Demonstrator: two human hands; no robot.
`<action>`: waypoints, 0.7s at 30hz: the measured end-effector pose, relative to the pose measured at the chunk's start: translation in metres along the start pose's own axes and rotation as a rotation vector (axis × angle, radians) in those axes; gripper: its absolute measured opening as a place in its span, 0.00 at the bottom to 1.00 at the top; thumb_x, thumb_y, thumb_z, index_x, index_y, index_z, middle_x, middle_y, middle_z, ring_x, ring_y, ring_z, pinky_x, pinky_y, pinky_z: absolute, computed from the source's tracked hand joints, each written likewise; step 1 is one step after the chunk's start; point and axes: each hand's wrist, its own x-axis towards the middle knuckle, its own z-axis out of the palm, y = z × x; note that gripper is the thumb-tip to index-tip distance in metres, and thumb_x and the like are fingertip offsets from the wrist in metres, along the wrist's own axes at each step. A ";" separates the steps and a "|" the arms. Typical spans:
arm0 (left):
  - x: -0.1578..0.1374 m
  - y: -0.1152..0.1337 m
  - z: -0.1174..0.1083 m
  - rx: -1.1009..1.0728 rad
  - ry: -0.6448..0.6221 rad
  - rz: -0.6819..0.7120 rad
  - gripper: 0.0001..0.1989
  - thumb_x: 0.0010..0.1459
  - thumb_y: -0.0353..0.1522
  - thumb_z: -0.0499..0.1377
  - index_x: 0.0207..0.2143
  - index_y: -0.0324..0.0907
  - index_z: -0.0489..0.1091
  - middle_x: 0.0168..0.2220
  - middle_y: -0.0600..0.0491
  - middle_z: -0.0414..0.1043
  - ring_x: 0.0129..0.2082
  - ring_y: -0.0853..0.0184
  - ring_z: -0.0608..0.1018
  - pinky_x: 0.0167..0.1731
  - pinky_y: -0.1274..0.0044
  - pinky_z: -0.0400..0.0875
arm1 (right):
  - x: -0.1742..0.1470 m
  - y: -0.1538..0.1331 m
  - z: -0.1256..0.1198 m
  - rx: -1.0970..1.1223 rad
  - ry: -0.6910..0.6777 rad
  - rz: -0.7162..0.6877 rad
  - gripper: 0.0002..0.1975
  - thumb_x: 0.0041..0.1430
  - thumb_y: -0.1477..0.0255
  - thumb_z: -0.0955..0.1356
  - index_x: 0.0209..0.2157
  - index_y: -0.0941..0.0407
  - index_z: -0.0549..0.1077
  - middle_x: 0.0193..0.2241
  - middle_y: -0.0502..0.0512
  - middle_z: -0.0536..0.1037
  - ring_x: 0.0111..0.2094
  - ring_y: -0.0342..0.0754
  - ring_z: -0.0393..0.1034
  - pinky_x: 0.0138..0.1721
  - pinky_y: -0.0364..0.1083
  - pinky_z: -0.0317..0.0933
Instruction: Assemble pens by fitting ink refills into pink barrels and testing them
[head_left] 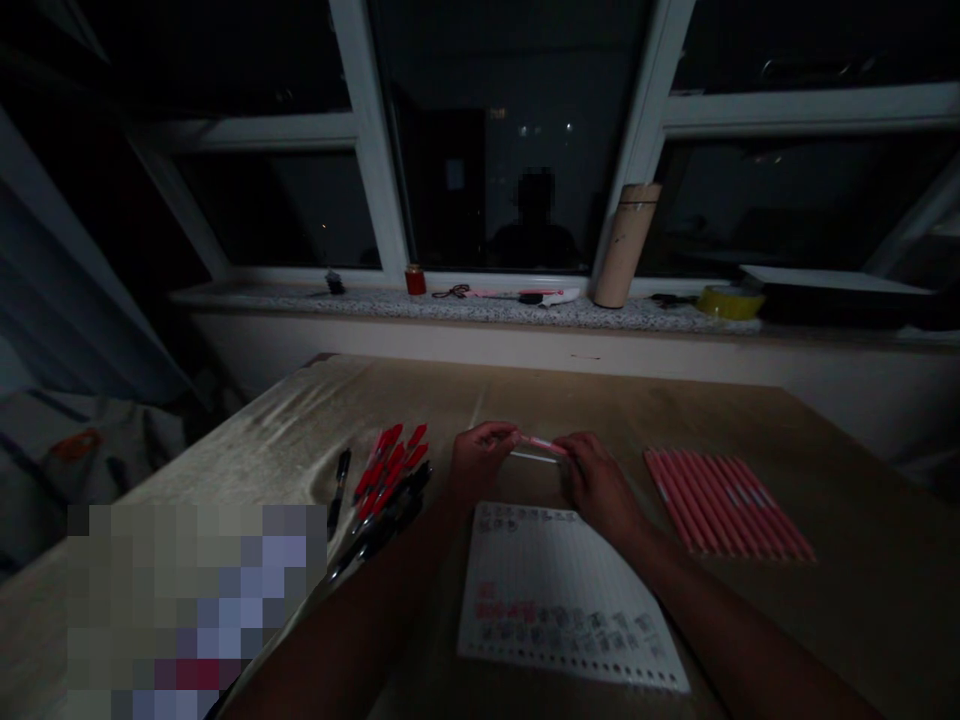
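My left hand (482, 458) and my right hand (596, 480) are both closed, pinching opposite ends of a slim pink stick (543, 443) above the table. Just below it runs a thin white rod (534, 457); whether it is held or lies on the table I cannot tell. In front of my wrists lies a ruled sheet of paper (562, 590) with rows of black and red handwriting and a punched edge towards me. Red pens (390, 465) and black pens (394, 510) lie in a pile left of my left hand. Similar pink sticks (727, 500) are lined up side by side at the right.
One black pen (341, 475) lies apart, left of the pile. Behind the wooden table (637, 395), a stone windowsill (300, 300) holds a tall tan flask (627, 245), a small red jar (415, 280) and a yellow tape roll (729, 302). The front left is blurred out.
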 end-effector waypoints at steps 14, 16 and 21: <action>-0.003 -0.007 0.000 0.037 -0.140 0.123 0.12 0.53 0.36 0.59 0.35 0.38 0.76 0.35 0.49 0.77 0.34 0.65 0.77 0.36 0.76 0.70 | -0.002 -0.005 0.001 0.028 0.040 -0.035 0.13 0.61 0.76 0.58 0.43 0.55 0.70 0.39 0.58 0.69 0.42 0.49 0.66 0.44 0.49 0.63; -0.002 -0.008 -0.001 0.067 -0.153 0.175 0.12 0.54 0.36 0.57 0.36 0.38 0.76 0.36 0.49 0.77 0.35 0.65 0.77 0.38 0.75 0.70 | -0.002 -0.004 0.001 0.024 0.039 -0.040 0.13 0.61 0.76 0.58 0.43 0.55 0.70 0.39 0.58 0.70 0.42 0.49 0.67 0.44 0.50 0.63; -0.001 -0.004 -0.002 0.130 -0.182 0.311 0.12 0.56 0.35 0.55 0.35 0.39 0.76 0.35 0.49 0.77 0.36 0.64 0.77 0.40 0.74 0.70 | -0.002 -0.003 0.002 -0.009 0.013 -0.059 0.14 0.59 0.76 0.59 0.44 0.54 0.70 0.39 0.57 0.73 0.41 0.49 0.68 0.44 0.50 0.63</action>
